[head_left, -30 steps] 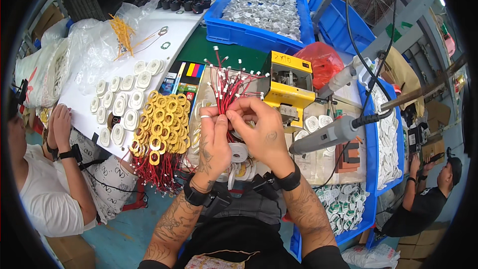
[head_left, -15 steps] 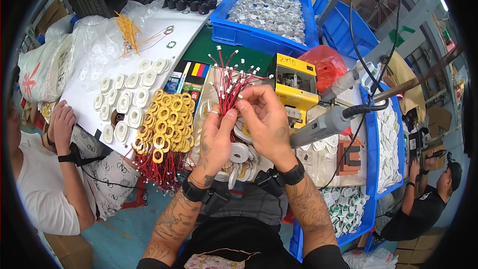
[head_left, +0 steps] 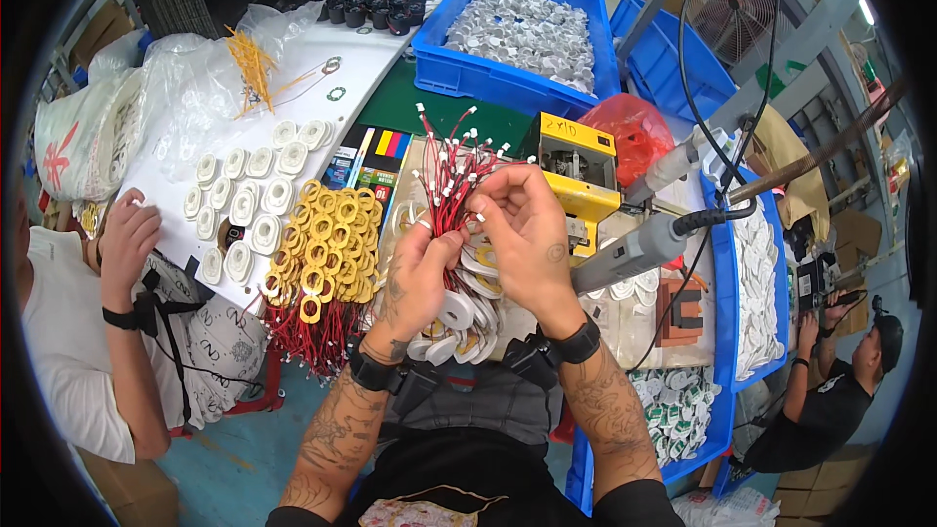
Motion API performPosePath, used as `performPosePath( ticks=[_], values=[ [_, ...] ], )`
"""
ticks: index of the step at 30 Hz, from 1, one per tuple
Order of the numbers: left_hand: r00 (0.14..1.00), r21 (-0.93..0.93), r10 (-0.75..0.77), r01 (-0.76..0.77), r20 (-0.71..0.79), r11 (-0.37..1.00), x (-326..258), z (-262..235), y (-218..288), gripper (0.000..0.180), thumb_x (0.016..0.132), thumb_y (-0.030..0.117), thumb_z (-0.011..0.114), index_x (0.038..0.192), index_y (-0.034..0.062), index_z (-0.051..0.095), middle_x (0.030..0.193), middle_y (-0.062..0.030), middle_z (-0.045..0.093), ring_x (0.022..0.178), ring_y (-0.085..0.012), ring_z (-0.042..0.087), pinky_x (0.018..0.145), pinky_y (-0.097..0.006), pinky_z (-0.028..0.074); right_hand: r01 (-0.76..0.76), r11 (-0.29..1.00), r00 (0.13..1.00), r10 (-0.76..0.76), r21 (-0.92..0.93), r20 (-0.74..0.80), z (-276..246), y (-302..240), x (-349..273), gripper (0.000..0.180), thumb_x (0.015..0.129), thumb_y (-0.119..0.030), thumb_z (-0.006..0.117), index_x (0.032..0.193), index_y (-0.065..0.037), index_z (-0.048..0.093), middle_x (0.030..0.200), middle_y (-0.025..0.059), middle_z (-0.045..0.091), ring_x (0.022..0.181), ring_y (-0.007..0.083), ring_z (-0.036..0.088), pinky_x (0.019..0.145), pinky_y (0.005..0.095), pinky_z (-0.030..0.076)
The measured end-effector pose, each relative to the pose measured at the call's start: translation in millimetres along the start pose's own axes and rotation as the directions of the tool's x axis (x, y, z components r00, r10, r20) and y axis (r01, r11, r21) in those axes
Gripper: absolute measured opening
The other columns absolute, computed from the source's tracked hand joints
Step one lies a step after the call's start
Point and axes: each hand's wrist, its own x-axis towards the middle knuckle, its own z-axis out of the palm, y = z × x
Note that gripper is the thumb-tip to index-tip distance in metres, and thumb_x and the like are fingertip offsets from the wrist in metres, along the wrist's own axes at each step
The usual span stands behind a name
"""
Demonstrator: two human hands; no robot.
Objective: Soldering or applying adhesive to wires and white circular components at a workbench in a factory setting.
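Observation:
My left hand [head_left: 418, 281] is closed around a bundle of thin red and black wires [head_left: 445, 197] tipped with small white plugs. The bundle fans out upward above the fist. Beside it, my right hand [head_left: 530, 246] pinches a white plug [head_left: 477, 216] at the bundle's right side, thumb against forefinger. White and yellowish round discs [head_left: 457, 310] cluster below my hands; how they join the wires is hidden. To the left lies a stack of yellow rings [head_left: 314, 252], with red wires [head_left: 303, 337] spilling from its near end.
White coil-like parts [head_left: 259, 161] lie in rows at left. A yellow machine [head_left: 578, 161] and a grey hand tool [head_left: 630, 252] stand at right. Blue bins [head_left: 517, 88] hold white parts. A co-worker's hand [head_left: 129, 234] rests by the left table edge.
My left hand has dropped slightly, and the wire bundle has spread and shifted. More discs show below my hands. The co-worker's hands at left have moved apart.

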Motion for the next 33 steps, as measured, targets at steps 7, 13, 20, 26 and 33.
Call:
performPosePath(
  ticks=[7,13,20,26,33],
  values=[
    [1.000,0.034,-0.009,0.009,0.018,0.999,-1.9,-5.0,-0.7,0.022,0.105,0.013,0.058,0.121,0.0009,0.068,0.087,0.0043,0.060,0.077,-0.0043,0.048,0.068,-0.023,0.041,0.020,0.999,0.999,-0.021,0.025,0.028,0.8,-6.5,-1.3,0.018,0.102,0.004,0.065,0.115,-0.001,0.054,0.106,0.0045,0.063,0.096,0.0098,0.065,0.086,0.0255,0.056],
    [0.985,-0.051,0.169,-0.171,-0.043,0.984,1.5,-7.1,-9.4,0.027,0.106,0.016,0.061,0.127,0.0010,0.067,0.108,-0.0017,0.070,0.095,-0.0093,0.061,0.087,-0.028,0.050,-0.038,0.998,0.995,0.043,-0.056,0.089,-1.9,-20.1,-3.5,0.015,0.102,0.002,0.065,0.113,0.000,0.056,0.105,0.0050,0.065,0.096,0.0100,0.065,0.086,0.0259,0.056],
    [0.989,-0.004,-0.021,0.022,0.146,1.000,-1.7,-26.1,-10.0,0.031,0.110,0.014,0.056,0.137,-0.0014,0.061,0.126,-0.0065,0.069,0.114,-0.0120,0.062,0.103,-0.031,0.048,0.020,0.999,0.997,-0.018,-0.026,0.078,-4.4,-11.0,-1.8,0.013,0.102,0.003,0.064,0.112,0.000,0.056,0.104,0.0056,0.065,0.093,0.0101,0.066,0.084,0.0265,0.057],
    [0.974,0.109,0.185,-0.200,0.132,0.974,-2.9,-19.9,-13.2,0.031,0.110,0.023,0.059,0.126,-0.0016,0.069,0.126,-0.0083,0.064,0.111,-0.0164,0.061,0.098,-0.033,0.048,0.012,1.000,1.000,-0.013,0.020,0.026,-0.4,-14.5,-3.5,0.016,0.101,0.005,0.064,0.113,0.000,0.054,0.104,0.0060,0.065,0.093,0.0110,0.066,0.083,0.0260,0.056],
    [0.987,0.206,0.047,-0.078,0.151,0.975,-13.3,-12.0,-1.1,0.032,0.111,0.022,0.057,0.132,-0.0009,0.064,0.130,-0.0093,0.062,0.117,-0.0178,0.059,0.102,-0.034,0.046,0.008,1.000,1.000,-0.008,0.014,0.021,-6.7,-14.4,-5.2,0.015,0.101,0.005,0.064,0.112,0.000,0.053,0.105,0.0059,0.064,0.096,0.0110,0.065,0.087,0.0272,0.056]
  ],
)
